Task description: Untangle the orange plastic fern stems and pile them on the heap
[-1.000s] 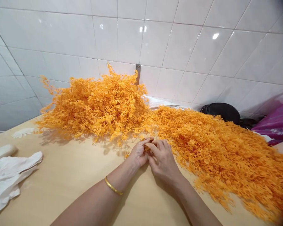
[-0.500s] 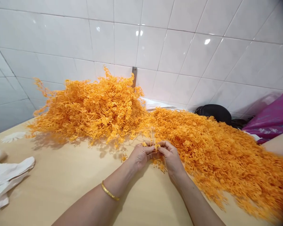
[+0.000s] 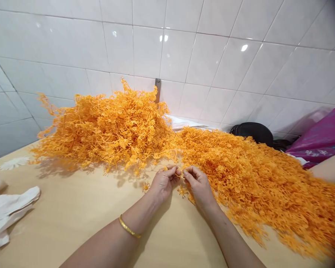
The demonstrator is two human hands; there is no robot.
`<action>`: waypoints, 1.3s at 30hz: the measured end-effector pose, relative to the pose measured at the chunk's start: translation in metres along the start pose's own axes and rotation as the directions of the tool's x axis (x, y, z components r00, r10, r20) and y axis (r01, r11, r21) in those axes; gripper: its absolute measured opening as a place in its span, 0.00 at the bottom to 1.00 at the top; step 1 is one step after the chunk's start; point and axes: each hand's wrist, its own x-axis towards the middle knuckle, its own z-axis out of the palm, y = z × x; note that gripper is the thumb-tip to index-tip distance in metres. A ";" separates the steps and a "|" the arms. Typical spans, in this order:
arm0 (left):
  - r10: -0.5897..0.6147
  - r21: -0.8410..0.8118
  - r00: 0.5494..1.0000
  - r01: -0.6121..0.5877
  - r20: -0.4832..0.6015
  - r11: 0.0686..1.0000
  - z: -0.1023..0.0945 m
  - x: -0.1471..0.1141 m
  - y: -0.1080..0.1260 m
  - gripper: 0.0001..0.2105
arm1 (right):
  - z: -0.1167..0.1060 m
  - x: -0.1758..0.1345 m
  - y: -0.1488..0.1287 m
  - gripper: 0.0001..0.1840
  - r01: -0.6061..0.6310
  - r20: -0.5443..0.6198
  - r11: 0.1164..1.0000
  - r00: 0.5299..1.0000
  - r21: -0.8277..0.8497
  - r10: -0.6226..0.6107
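Note:
My left hand (image 3: 165, 181) is closed in a pinch on a thin orange plastic flower stem (image 3: 178, 175), above the table between two orange heaps. Close beside it, my right hand (image 3: 198, 183) pinches at the same stem, its thumb and forefinger pressed together. The fingers hide much of what they grip. A loose orange flower piece (image 3: 145, 187) lies left of my left wrist, and another small orange piece (image 3: 182, 191) rests below the fingertips. To the left stands a tall heap of branching orange stems (image 3: 108, 130); a lower orange heap (image 3: 254, 175) spreads to the right.
White cloth gloves (image 3: 13, 204) lie at the left of the wooden table (image 3: 86, 219). A white flower-shaped piece (image 3: 13, 163) sits behind them. At the back right are a black case (image 3: 252, 133) and a purple bag (image 3: 321, 134). A tiled wall (image 3: 145, 48) closes off the back.
My hands have shifted slightly, and the fingertips sit a little differently on the stem. The orange flower part between them shows less now. The view has moved very slightly.

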 end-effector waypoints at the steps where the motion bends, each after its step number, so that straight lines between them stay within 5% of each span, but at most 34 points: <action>1: 0.024 0.022 1.000 -0.023 -0.010 0.999 0.001 0.000 0.000 0.03 | 0.000 0.000 0.000 0.09 -0.012 -0.004 1.000 1.000 0.010 0.012; 6: 0.116 0.137 0.991 -0.124 0.070 0.983 0.007 -0.006 -0.003 0.03 | 0.001 0.000 0.000 0.09 0.006 0.032 1.000 0.999 0.007 -0.007; 11: 0.047 0.098 0.999 -0.046 -0.003 0.994 0.003 -0.004 0.000 0.02 | -0.002 0.000 0.006 0.12 -0.003 -0.026 1.000 1.000 -0.031 0.002; 15: -0.077 0.023 0.995 0.075 0.062 0.997 0.002 -0.002 0.003 0.03 | 0.003 0.000 0.007 0.12 -0.086 -0.061 0.983 0.993 0.164 0.097; 20: -0.176 -0.020 0.973 0.181 0.150 0.983 0.007 -0.002 0.005 0.05 | 0.014 0.003 0.002 0.12 -0.180 -0.100 0.844 0.959 0.506 0.264; 26: -0.203 -0.110 0.962 0.225 0.184 0.968 -0.002 -0.003 0.008 0.03 | -0.014 0.018 -0.001 0.12 -0.159 -0.238 0.727 0.880 0.668 0.411; 29: -0.171 -0.099 0.963 0.195 0.209 0.976 -0.003 -0.005 0.006 0.06 | -0.021 0.016 -0.005 0.09 -0.138 -0.259 0.822 0.909 0.552 0.326; 34: -0.165 -0.129 0.943 0.209 0.290 0.969 0.002 -0.008 0.007 0.31 | -0.013 0.005 -0.015 0.11 -0.013 -0.288 0.976 0.955 0.215 0.076; 39: -0.161 -0.109 0.933 0.205 0.321 0.973 0.005 -0.011 0.005 0.32 | -0.007 -0.003 -0.022 0.11 0.224 -0.007 0.949 0.973 -0.220 -0.231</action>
